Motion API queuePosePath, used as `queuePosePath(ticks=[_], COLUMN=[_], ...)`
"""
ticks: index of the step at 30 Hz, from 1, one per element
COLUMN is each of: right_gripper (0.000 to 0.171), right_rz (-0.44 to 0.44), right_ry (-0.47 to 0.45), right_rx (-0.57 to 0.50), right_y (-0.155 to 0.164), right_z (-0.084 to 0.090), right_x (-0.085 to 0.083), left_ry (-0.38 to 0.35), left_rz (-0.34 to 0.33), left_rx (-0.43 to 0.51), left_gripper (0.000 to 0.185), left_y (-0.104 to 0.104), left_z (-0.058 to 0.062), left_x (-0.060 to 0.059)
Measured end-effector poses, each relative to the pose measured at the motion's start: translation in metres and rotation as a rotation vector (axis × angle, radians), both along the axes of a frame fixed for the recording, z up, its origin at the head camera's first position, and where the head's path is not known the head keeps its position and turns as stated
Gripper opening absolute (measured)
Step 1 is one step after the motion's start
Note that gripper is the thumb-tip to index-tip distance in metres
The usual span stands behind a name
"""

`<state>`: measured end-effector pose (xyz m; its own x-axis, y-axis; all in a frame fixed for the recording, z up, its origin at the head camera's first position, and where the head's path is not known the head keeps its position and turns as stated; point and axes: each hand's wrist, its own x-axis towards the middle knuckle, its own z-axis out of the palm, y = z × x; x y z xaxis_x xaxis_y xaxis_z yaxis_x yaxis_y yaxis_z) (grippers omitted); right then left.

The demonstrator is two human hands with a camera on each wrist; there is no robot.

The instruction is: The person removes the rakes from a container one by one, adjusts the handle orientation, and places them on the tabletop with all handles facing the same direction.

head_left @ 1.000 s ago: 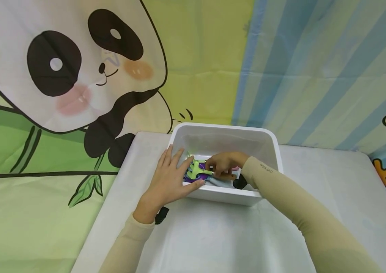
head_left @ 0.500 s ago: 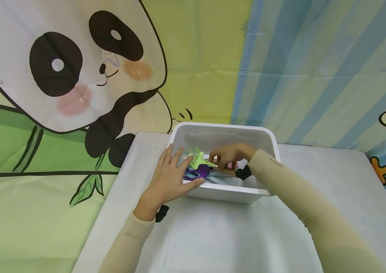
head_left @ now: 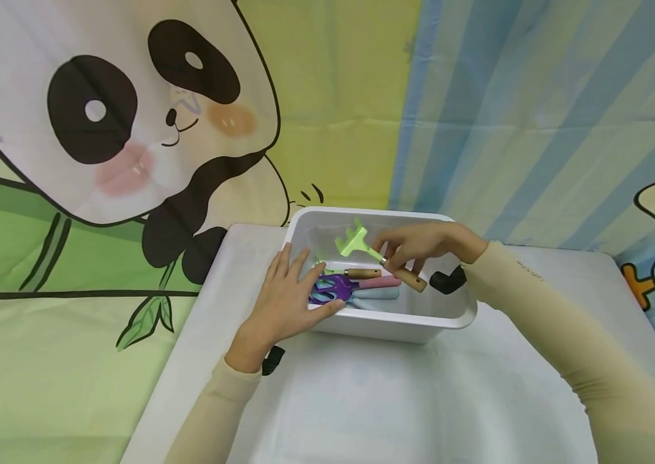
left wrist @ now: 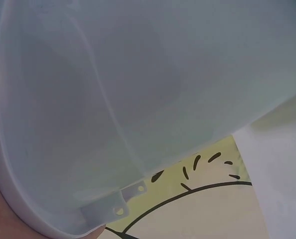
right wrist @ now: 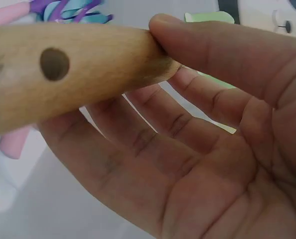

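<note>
My right hand (head_left: pixel 420 243) pinches the wooden handle of a small green hand rake (head_left: pixel 356 240), held tilted over the white plastic bin (head_left: pixel 373 330) with its prongs up at the left. In the right wrist view, the thumb presses on top of the wooden handle (right wrist: pixel 88 64) and the fingers lie beneath. Fingers spread, my left hand (head_left: pixel 281 306) rests at the bin's left front corner, thumb along the front rim. The left wrist view is mostly bin wall (left wrist: pixel 153 89), with part of that hand at the lower left edge.
Inside the bin lie another wooden-handled tool (head_left: pixel 364 274), a pink handle (head_left: pixel 384 282), a purple fork head (head_left: pixel 333 287) and a light blue handle (head_left: pixel 378 293). The bin stands on a white-covered table (head_left: pixel 373 399) against a printed panda curtain (head_left: pixel 333 116).
My right hand has lifted the green hand rake up from among the other tools and moved it up and to the right, uncovering the tools beneath. The left hand has barely moved.
</note>
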<state>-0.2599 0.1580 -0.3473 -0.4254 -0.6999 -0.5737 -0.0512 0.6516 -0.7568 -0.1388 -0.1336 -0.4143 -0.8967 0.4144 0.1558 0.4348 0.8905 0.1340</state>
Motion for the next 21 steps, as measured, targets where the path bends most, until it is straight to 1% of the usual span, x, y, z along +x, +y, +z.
queuePosePath(ticks=[4,8,13,17,21], right_gripper=[0.046,0.044,0.042,0.044,0.048], right_rz=[-0.045,-0.065,-0.124,-0.183,-0.226], right_ry=[0.018,0.042,0.052,0.053,0.077], right_rx=[-0.027,-0.056,-0.09,-0.103,-0.102], right_y=[0.012,0.022,0.036,0.05,0.067], right_z=[0.018,0.029,0.038,0.044,0.048], right_x=[0.009,0.017,0.025,0.032,0.038], left_ry=[0.006,0.002,-0.006,-0.01,-0.015], left_rz=[-0.005,-0.002,-0.004,-0.005,0.0], left_rx=[0.007,0.003,0.017,0.017,0.015], left_gripper=[0.095,0.094,0.094,0.095,0.096], left_y=[-0.001,-0.002,-0.001,-0.001,-0.001], left_z=[0.0,0.0,0.0,0.0,0.0], left_x=[0.0,0.0,0.0,0.0,0.001])
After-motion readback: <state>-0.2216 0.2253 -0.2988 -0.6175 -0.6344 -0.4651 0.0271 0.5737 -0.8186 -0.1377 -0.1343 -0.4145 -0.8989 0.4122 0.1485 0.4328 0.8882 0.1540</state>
